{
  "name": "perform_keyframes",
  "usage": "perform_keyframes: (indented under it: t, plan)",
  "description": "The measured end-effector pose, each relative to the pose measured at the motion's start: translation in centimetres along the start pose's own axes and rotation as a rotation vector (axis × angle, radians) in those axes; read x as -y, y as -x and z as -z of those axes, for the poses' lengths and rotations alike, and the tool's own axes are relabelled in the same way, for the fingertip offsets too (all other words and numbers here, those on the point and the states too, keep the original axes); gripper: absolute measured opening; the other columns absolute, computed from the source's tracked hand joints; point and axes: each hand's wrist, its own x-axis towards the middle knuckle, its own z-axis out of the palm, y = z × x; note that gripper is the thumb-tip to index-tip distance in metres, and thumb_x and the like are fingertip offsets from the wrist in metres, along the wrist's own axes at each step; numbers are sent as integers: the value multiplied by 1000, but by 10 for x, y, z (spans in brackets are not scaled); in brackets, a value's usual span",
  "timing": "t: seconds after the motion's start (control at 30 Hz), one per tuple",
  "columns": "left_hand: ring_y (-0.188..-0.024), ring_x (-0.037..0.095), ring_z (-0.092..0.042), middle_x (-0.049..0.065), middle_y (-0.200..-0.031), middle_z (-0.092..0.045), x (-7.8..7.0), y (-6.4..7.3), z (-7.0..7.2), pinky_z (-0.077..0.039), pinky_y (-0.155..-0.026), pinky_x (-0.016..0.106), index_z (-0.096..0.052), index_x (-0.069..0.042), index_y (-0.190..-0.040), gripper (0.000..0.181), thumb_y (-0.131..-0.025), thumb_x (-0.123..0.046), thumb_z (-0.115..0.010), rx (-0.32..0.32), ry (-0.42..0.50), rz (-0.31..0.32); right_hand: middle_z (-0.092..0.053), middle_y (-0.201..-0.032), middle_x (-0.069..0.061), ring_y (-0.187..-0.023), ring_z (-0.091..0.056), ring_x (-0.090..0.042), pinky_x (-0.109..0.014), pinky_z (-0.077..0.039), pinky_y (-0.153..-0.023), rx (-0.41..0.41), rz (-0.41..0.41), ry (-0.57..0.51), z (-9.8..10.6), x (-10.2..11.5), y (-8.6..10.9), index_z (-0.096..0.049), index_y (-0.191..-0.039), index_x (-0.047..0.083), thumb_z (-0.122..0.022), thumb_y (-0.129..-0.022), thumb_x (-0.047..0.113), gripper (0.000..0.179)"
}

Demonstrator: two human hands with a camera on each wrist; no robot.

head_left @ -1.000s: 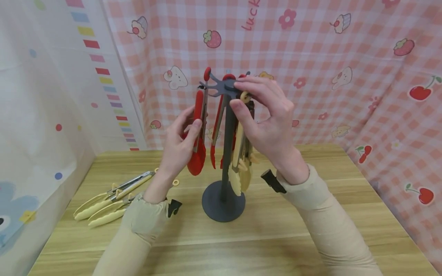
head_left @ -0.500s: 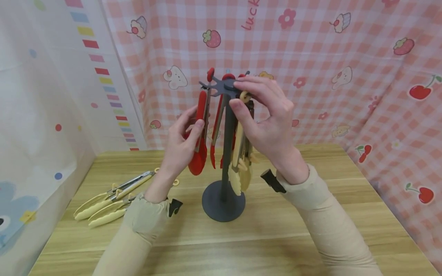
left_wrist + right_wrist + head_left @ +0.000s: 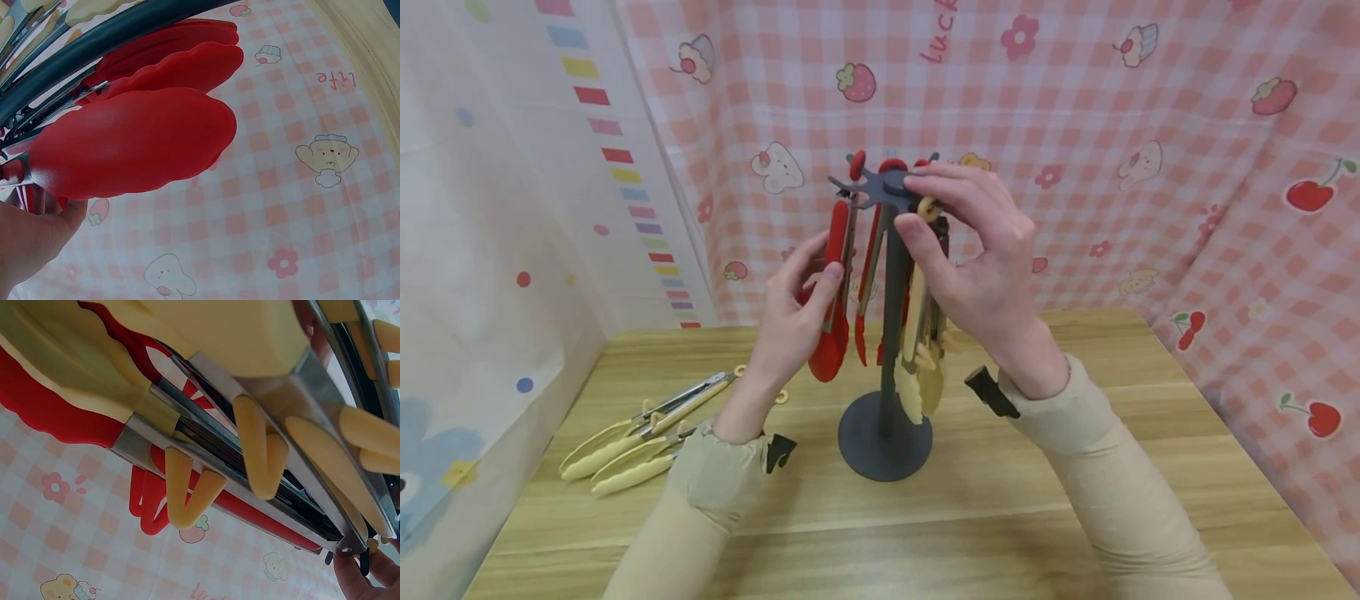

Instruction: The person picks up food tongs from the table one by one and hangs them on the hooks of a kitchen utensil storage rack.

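Observation:
A dark grey utensil stand [image 3: 887,333] with a round base and hooked arms on top stands upright on the table. My left hand [image 3: 793,308] grips red-tipped tongs [image 3: 830,354] by the side, and their red ring [image 3: 857,165] is up at a hook. In the left wrist view, their broad red head [image 3: 137,144] hides part of the other tongs. My right hand [image 3: 977,242] holds the top of the stand between thumb and fingers, around a cream ring [image 3: 928,208]. Below it hang cream-tipped tongs [image 3: 921,387], also close in the right wrist view. More red tongs [image 3: 867,308] hang behind the pole.
Cream-tipped tongs [image 3: 640,433] lie on the wooden table [image 3: 970,517] at the left, partly behind my left forearm. A pink checked cloth [image 3: 1075,108] hangs behind the table and along its right; a white cloth [image 3: 512,208] hangs on the left.
My left hand has moved slightly right with the red tongs, and their ring has shifted right, nearer the stand's hub. My right hand keeps its hold on the top.

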Motion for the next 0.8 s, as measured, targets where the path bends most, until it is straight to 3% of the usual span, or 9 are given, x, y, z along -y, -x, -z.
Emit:
perform_keyframes:
  t: [0.27,0.6,0.8]
  plan:
    - [-119,41,-64,25,-134,-64,0,1,1,-56,-92,19,-51,-3,-152,47,-106,-6,-57,5,9,5,-76,-116,-21,-107,-67,-31,-24,-60,-98,-19,-17,-18,-3,1,-1,-77,-113,-1,-65,-99,59,63]
    - [-115,29,-66,24,-132,-65,-2,1,-1,-57,-91,19,-52,-2,-151,46,-106,-7,-58,5,14,-8,-76,-117,-21,-108,-67,-31,-25,-60,-99,-12,-16,-6,-2,1,-2,-77,-113,-1,-64,-100,58,62]
    - [-114,29,-66,24,-133,-65,0,2,-1,-57,-90,18,-52,-2,-152,47,-106,-6,-59,9,5,-15,-77,-115,-20,-107,-67,-30,-24,-60,-98,-25,-22,-14,-3,2,-1,-78,-111,-1,-64,-99,60,63]
